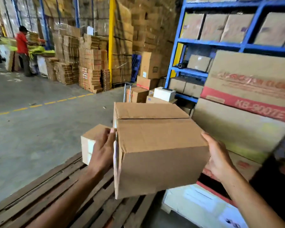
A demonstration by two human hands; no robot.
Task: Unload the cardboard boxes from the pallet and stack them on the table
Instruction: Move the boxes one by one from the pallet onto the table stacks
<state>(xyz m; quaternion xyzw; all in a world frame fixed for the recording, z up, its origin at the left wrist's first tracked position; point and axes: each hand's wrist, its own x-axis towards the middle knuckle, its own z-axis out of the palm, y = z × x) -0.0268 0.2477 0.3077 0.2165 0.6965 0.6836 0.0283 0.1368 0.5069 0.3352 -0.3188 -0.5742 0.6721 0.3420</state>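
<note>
A brown cardboard box (156, 148) is held up in the air between two hands, over the near wooden pallet (56, 195). The left hand (102, 148) presses flat on its left side and the right hand (217, 158) cups its right side, with the fingers of both hands bent only a little. A smaller box (90, 139) sits on the pallet just left of the left hand, and bigger boxes with red stripes (247, 89) are stacked on the right, by the blue shelves (204, 41).
</note>
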